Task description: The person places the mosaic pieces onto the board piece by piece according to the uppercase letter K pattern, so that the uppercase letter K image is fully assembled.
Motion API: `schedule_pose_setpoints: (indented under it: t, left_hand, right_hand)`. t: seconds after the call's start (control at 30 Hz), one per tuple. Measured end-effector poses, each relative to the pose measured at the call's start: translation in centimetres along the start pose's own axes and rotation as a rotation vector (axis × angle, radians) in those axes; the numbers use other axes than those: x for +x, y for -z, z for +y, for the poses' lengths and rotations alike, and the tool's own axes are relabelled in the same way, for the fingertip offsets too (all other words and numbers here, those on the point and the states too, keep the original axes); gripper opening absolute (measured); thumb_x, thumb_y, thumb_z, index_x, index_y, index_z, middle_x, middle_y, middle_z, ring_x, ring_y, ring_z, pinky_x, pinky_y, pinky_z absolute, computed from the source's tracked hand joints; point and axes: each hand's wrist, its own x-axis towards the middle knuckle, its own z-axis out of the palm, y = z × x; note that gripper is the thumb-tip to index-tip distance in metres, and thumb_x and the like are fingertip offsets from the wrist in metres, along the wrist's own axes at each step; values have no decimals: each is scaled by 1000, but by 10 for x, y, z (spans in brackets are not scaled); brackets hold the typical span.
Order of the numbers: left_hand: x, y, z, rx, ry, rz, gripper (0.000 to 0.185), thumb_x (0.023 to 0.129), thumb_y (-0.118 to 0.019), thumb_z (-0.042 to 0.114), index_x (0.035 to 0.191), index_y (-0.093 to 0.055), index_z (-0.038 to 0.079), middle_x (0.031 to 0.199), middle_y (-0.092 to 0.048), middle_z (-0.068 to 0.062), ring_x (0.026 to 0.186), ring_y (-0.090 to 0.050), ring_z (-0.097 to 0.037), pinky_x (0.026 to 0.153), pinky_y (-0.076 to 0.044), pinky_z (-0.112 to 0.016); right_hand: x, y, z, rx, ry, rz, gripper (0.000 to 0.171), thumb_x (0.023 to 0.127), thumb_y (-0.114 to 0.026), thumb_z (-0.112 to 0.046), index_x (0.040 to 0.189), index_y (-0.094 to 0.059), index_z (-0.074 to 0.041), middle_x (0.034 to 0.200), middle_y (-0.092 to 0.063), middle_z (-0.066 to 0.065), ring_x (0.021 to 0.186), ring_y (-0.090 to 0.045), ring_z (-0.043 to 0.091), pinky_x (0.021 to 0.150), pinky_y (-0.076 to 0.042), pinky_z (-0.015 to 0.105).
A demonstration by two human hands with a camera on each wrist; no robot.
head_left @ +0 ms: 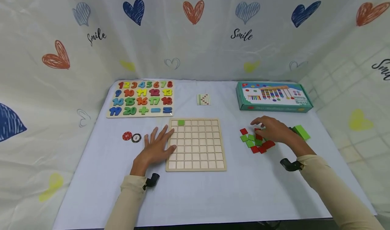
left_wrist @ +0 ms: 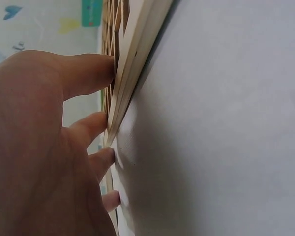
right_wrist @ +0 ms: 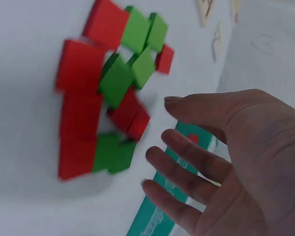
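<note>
Both sleeves enter from the near table edge. Left hand [head_left: 158, 146] lies flat, fingers spread and straight, with fingertips [left_wrist: 105, 70] pressing the left rim of the wooden grid board [head_left: 196, 144]; it grasps nothing. Right hand [head_left: 272, 130] hovers over the pile of red and green tiles [head_left: 256, 140], fingers relaxed and slightly bent; the right wrist view shows them apart from the tiles, holding nothing.

Progress, as I judge it: 1 green tile [head_left: 181, 122] sits in the board's top row, 2nd cell from the left. Every other cell is bare, so nearly all filling remains. The pattern card [head_left: 203, 99] lies beyond the board.

Limits of view:
- My right hand covers part of the pile, so the tile count is unclear.
- Green blocks [head_left: 301, 131] beside the wrist are partly hidden.
- Card markings are too small to read.
- Right wrist view is blurred.
</note>
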Motion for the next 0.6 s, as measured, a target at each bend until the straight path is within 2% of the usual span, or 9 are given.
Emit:
schedule_pose_setpoints:
  t: [0.2,0.43,0.6]
  left_hand:
    - [2,-1,-2,12,4,2,76,104,-58,47,170,-27,27,180,-7,-2,164,7,-41,123,7,-75]
    - [5,-2,-7,1,-11,10,75,104,-57,46,170,-28,26,180,-8,-4,163,7,-42,122,7,-75]
    - [6,-5,-10,-10,-17,24,75,104,-58,46,169,-30,25,180,-10,-4,163,6,-43,122,8,-75]
  right_hand:
    - [-12,5,22,-105,-23,-55,49,91,-80,-12,137,-66,-3,134,-61,30,120,-59,47,87,-59,62]
    - [-14,7,34,-72,-66,-95,54,89,-84,-19,136,-66,0,130,-61,29,119,-56,48,90,-58,62]
    - [-10,7,39,-32,-70,-112,51,90,-83,-17,133,-64,2,120,-64,25,112,-59,44,89,-58,59]
